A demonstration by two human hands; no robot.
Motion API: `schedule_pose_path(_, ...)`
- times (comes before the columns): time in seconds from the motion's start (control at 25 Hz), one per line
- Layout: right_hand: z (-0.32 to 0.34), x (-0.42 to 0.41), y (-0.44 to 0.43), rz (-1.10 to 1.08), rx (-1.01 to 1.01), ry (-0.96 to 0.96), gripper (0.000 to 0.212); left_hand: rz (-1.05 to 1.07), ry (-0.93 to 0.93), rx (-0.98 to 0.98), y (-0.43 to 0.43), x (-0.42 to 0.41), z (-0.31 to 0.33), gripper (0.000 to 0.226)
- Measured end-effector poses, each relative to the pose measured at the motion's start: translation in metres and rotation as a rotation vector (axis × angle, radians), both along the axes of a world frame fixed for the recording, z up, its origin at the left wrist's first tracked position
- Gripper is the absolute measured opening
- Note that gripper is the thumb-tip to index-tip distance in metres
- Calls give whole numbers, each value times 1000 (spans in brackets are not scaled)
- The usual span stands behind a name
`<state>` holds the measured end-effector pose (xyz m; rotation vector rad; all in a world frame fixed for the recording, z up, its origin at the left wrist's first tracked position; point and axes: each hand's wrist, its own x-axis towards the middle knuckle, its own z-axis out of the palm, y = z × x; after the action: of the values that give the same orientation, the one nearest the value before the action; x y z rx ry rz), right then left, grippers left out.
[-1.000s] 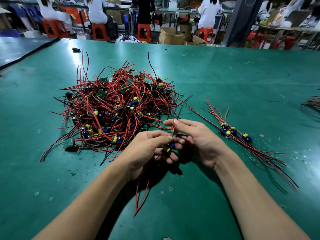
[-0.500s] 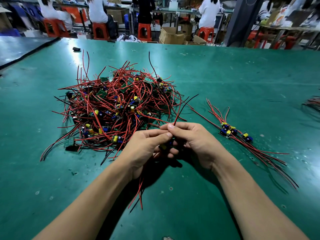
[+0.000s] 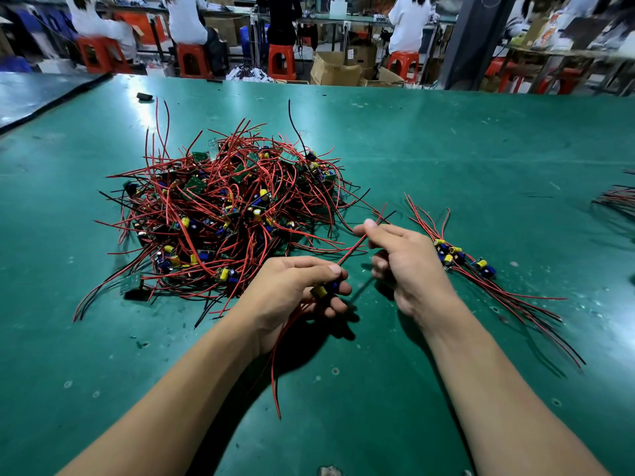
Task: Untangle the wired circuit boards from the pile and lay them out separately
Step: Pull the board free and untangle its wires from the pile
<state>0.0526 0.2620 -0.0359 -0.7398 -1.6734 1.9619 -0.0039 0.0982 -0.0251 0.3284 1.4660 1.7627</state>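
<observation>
- A tangled pile of red-wired circuit boards lies on the green table, left of centre.
- The left hand has its fingers curled round one board, near the pile's edge; its red leads hang below.
- The right hand pinches a red wire running up from that board.
- Three separated boards lie just right of it.
</observation>
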Motion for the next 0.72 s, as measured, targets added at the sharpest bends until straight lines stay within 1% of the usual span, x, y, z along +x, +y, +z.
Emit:
schedule_pose_path(0.12,0,-1,4,-83,-4,35,21,-4,6,-5,0,0,1,8)
schedule_pose_path(0.24,3,-1,8,-146,-73,53,26,-16,15,-21,-1,0,1,8)
schedule_pose_path(0.32,5,1,11,-117,-195,71,30,-22,16,-23,-3,0,1,9)
schedule_pose_path(0.44,11,5,16,-15,-475,106,35,-18,14,-21,-3,-1,2,12)
schedule_pose_path(0.56,19,10,21,110,-731,185,28,-16,7,-21,-3,0,3,13)
schedule_pose_path(0.64,22,13,23,155,-808,202,24,-15,1,-16,-2,0,3,13)
schedule_pose_path(0.72,21,12,23,150,-832,184,32,-10,2,-18,-3,-1,4,14)
